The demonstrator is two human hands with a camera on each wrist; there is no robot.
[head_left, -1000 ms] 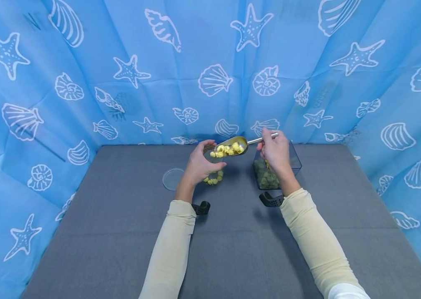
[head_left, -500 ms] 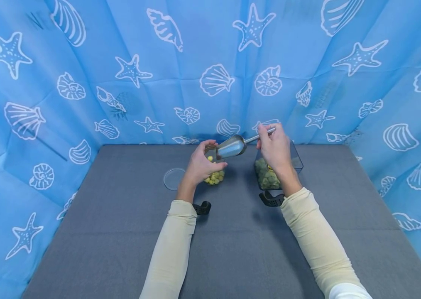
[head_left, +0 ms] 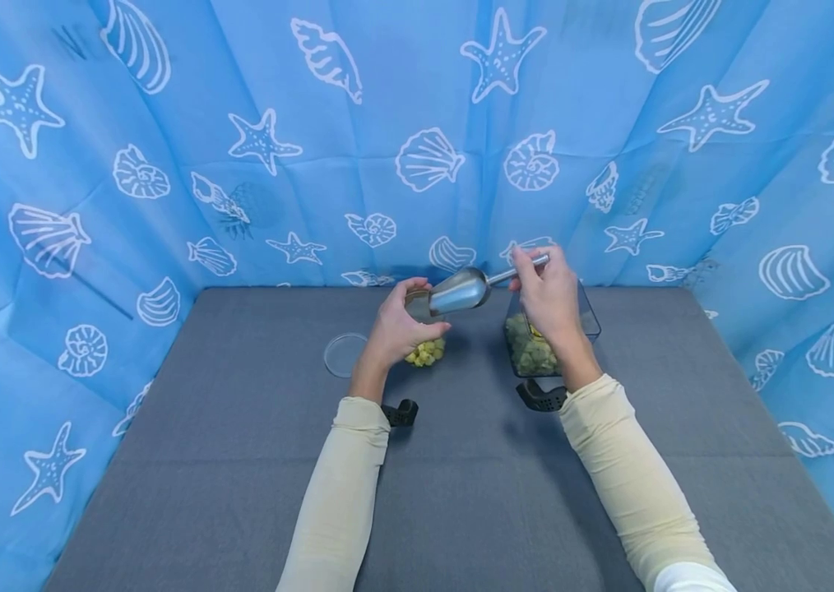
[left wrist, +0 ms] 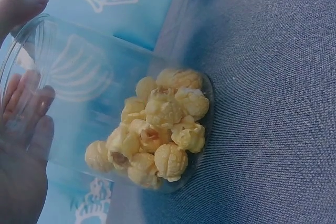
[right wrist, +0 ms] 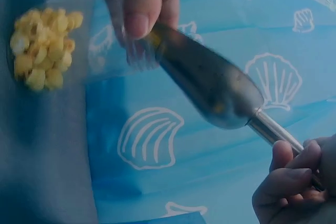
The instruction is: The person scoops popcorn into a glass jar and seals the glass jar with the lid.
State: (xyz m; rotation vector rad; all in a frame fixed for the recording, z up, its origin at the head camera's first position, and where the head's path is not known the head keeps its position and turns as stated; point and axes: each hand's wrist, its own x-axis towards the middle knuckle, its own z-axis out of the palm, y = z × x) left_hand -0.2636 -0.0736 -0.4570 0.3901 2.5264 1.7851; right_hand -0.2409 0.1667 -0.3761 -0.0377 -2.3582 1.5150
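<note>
My left hand (head_left: 396,327) grips a clear round jar (left wrist: 73,61) around its upper part, thumb on one side and fingers on the other. Pale yellow popcorn (left wrist: 157,114) lies in the bottom of the jar, which stands on the cloth. In my right hand (head_left: 552,298) is the thin handle of a metal scoop (head_left: 460,290). The scoop slopes down to the left, its mouth right at the jar's opening beside my left thumb. No popcorn shows on the scoop in the head view. The right wrist view shows its bowl (right wrist: 215,87) from below.
Under my right hand stands a clear square container (head_left: 589,316) with more popcorn. A clear round lid (head_left: 344,354) lies on the grey cloth (head_left: 447,493) left of the jar. Behind the table hangs a blue curtain (head_left: 417,99) with shell prints.
The scoop has tipped down to the left, and the popcorn that lay in it has gone into the jar, where the pile is higher. My left hand keeps its place.
</note>
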